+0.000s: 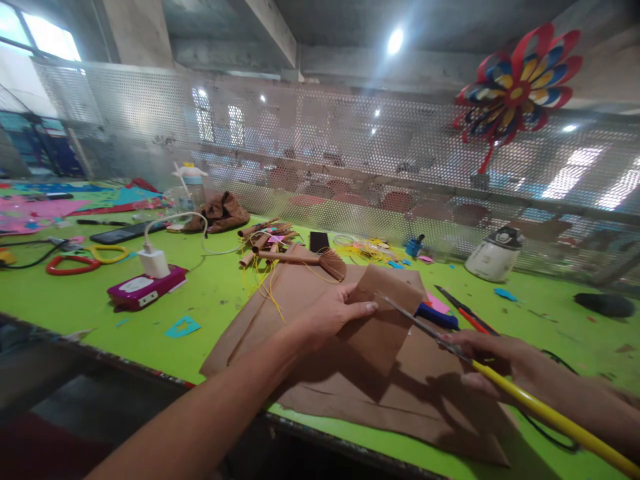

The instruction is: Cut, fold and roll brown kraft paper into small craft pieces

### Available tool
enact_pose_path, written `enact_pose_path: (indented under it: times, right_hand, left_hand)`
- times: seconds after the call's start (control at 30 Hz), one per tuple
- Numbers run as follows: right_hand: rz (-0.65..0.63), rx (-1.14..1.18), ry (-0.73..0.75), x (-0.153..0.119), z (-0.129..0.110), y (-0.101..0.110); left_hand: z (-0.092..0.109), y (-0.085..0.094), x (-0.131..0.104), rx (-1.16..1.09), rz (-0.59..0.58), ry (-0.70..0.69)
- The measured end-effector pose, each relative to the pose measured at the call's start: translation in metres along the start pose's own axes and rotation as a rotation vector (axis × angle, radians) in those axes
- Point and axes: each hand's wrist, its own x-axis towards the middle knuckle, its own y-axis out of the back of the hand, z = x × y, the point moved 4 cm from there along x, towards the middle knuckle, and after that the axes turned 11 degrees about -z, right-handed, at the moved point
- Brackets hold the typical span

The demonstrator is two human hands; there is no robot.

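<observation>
My left hand (345,310) pinches a folded piece of brown paper (383,333), thumb on top, raised above larger brown sheets (320,373) on the green table. My right hand (483,360) is closed around a yellow-handled tool with a narrow metal blade (425,328). Its tip points left and lies at the paper's face; I cannot tell whether it cuts in. The long yellow handle runs down past my wrist. A blue handle (437,316) shows just behind the blade. Beyond my left hand lies a pleated brown paper fan (332,265).
Rolled brown paper tubes (263,243) with yellow threads lie behind the sheets. Left are a purple power strip (147,288) with a white charger and a phone (127,232). Right are a red-and-black tool (467,311) and a white container (495,255). A perforated metal screen (320,153) stands behind.
</observation>
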Motion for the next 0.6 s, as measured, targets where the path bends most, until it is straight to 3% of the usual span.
enact_pose_path:
  times: [0.1,0.37,0.6]
  right_hand:
    - [-0.106,0.030,-0.015,0.000,-0.002,-0.003]
    - [-0.079,0.093,0.004,0.001,0.006,-0.004]
    - [-0.035,0.007,0.020,0.001,0.008,-0.006]
  left_hand:
    - [-0.001,0.000,0.001,-0.009,-0.003,-0.002]
    - [-0.003,0.004,0.001,0.012,0.005,-0.038]
    - [-0.003,0.004,0.001,-0.003,0.031,-0.004]
